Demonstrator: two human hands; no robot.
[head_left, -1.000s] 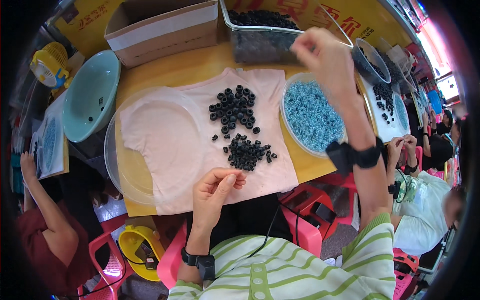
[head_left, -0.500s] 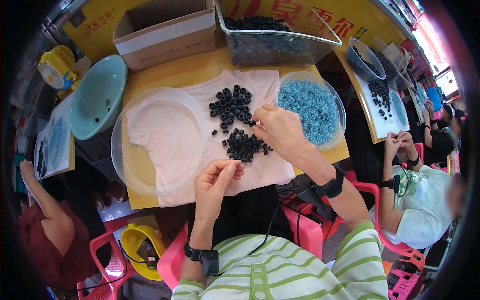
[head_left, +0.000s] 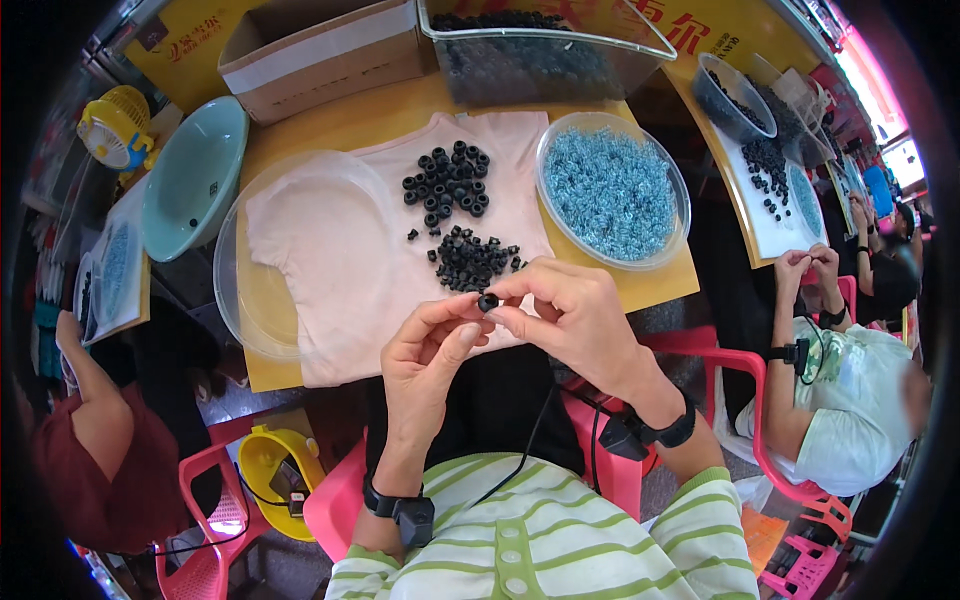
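A yellow worktop [head_left: 660,285] carries a pale cloth [head_left: 330,250], a clear dish of blue beads [head_left: 612,190] and a pile of black rings [head_left: 470,260]. Just below that pile, the left hand [head_left: 428,362] and right hand [head_left: 572,318] meet, fingertips pinching one black ring [head_left: 488,301] between them.

Yellow worktop [head_left: 330,130] up front. Red plastic chairs [head_left: 790,420] on a grey floor [head_left: 250,400]. Second worktop [head_left: 735,190] off to the right, with another person sitting there. Bright pink daylight at the top right corner [head_left: 880,90].
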